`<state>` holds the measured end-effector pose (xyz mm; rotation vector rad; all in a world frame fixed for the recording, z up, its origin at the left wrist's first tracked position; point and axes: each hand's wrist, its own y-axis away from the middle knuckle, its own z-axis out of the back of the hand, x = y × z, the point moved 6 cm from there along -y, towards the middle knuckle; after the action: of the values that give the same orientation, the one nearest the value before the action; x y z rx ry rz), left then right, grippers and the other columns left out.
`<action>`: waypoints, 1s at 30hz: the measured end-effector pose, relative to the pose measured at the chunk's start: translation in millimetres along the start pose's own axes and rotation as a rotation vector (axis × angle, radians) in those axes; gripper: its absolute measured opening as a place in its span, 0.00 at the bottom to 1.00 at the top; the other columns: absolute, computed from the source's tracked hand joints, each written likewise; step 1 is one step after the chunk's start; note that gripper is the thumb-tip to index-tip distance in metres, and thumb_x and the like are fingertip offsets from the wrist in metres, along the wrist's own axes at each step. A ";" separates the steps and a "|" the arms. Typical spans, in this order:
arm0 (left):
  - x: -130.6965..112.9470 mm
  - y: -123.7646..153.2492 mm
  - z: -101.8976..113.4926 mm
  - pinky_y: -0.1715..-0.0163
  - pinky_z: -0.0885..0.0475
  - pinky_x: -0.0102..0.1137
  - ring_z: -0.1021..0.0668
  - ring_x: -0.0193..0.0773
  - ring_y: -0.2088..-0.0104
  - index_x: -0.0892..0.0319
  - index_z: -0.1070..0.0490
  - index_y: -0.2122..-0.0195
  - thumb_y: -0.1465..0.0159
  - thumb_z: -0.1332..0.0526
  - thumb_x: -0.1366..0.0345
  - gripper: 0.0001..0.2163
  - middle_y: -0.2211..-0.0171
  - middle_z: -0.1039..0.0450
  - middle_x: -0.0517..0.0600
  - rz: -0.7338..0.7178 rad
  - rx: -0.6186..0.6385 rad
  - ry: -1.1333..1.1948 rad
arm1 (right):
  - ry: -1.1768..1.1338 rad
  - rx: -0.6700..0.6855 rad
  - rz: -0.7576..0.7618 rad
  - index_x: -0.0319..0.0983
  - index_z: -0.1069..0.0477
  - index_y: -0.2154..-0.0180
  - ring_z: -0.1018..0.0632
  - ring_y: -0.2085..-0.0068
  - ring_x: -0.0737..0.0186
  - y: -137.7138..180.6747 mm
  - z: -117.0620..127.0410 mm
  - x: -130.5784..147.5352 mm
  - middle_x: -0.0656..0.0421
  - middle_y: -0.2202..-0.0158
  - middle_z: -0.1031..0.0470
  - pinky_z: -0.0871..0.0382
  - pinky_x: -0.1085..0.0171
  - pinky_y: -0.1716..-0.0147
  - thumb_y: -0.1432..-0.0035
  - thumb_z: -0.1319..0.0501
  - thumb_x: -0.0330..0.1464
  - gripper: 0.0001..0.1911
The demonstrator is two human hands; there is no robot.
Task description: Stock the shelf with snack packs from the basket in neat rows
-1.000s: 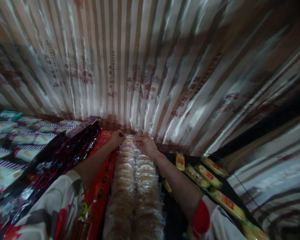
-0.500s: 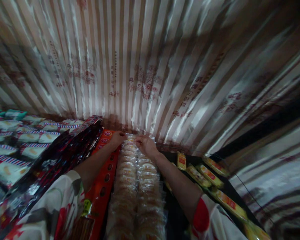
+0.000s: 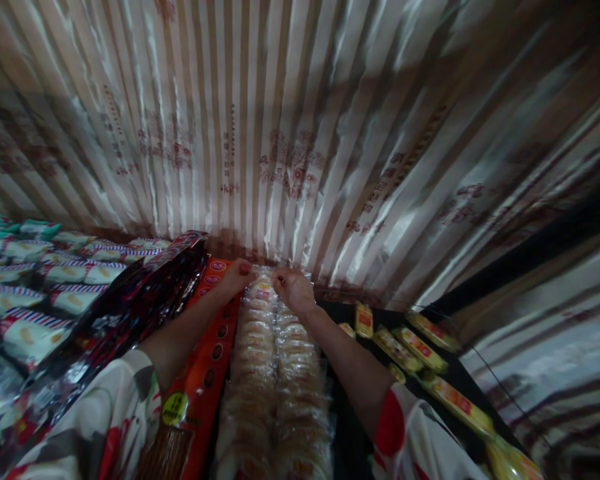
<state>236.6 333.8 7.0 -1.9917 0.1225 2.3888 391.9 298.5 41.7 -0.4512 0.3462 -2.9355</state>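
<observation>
Two long rows of round pastries in clear wrappers run away from me down the middle. At the far end of the left row lies a wrapped pastry with a small yellow and red print. My left hand pinches the left edge of its clear wrapper. My right hand has its fingers curled together at the wrapper's right edge, above the far end of the right row. Both forearms reach forward on either side of the rows.
Left of the rows lie orange packets, dark glossy packets and several white striped packets. Yellow packaged snacks lie on a black surface to the right. A striped, printed curtain hangs close behind.
The pastry's print at the far end now shows more plainly between my hands. My right hand has shifted slightly, its fingers more curled. The view has moved a little.
</observation>
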 end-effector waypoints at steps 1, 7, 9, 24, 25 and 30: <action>0.9 -0.2 -0.1 0.73 0.32 0.24 0.28 0.29 0.75 0.61 0.32 0.67 0.50 0.36 0.69 0.09 0.74 0.29 0.44 -0.012 0.006 -0.031 | -0.006 -0.002 0.000 0.43 0.26 0.66 0.27 0.62 0.62 0.0 0.0 0.0 0.58 0.65 0.24 0.39 0.68 0.64 0.44 0.46 0.31 0.10; 9.9 -6.1 -2.4 0.75 0.34 0.25 0.29 0.31 0.76 0.63 0.29 0.76 0.50 0.38 0.70 0.02 0.78 0.29 0.46 0.004 0.009 -0.229 | -0.101 0.002 -0.027 0.42 0.27 0.67 0.26 0.67 0.65 -0.6 -4.3 -3.7 0.60 0.67 0.25 0.39 0.69 0.67 0.44 0.46 0.30 0.08; 11.6 -8.3 -1.8 0.75 0.35 0.25 0.29 0.31 0.76 0.63 0.29 0.77 0.50 0.39 0.70 0.02 0.79 0.29 0.45 0.003 -0.020 -0.286 | -0.157 -0.025 -0.028 0.41 0.28 0.66 0.27 0.69 0.66 -0.3 -4.5 -6.4 0.60 0.68 0.26 0.38 0.70 0.68 0.45 0.45 0.29 0.07; 11.1 -5.0 -1.6 0.75 0.37 0.25 0.28 0.33 0.73 0.62 0.28 0.75 0.48 0.39 0.67 0.04 0.77 0.28 0.47 0.025 -0.074 -0.456 | -0.290 0.122 0.102 0.41 0.24 0.71 0.26 0.70 0.66 16.0 -10.3 -5.2 0.60 0.72 0.24 0.37 0.69 0.69 0.49 0.38 0.30 0.03; 11.4 -5.0 -1.6 0.75 0.37 0.25 0.28 0.33 0.73 0.62 0.28 0.75 0.48 0.39 0.67 0.04 0.77 0.28 0.47 0.028 -0.072 -0.458 | -0.286 0.118 0.101 0.40 0.24 0.71 0.26 0.69 0.66 15.8 -11.7 -5.7 0.60 0.72 0.24 0.37 0.69 0.68 0.50 0.38 0.29 0.04; 13.8 -5.8 -0.9 0.75 0.36 0.24 0.27 0.33 0.73 0.61 0.28 0.75 0.47 0.39 0.67 0.04 0.77 0.28 0.46 0.038 -0.072 -0.453 | -0.215 0.085 0.115 0.40 0.25 0.72 0.27 0.67 0.65 15.7 -11.8 -4.6 0.59 0.70 0.25 0.36 0.68 0.65 0.50 0.38 0.28 0.04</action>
<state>235.4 339.1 -7.0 -1.4279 0.0618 2.8297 394.3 286.6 25.6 -0.7019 0.2115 -2.7442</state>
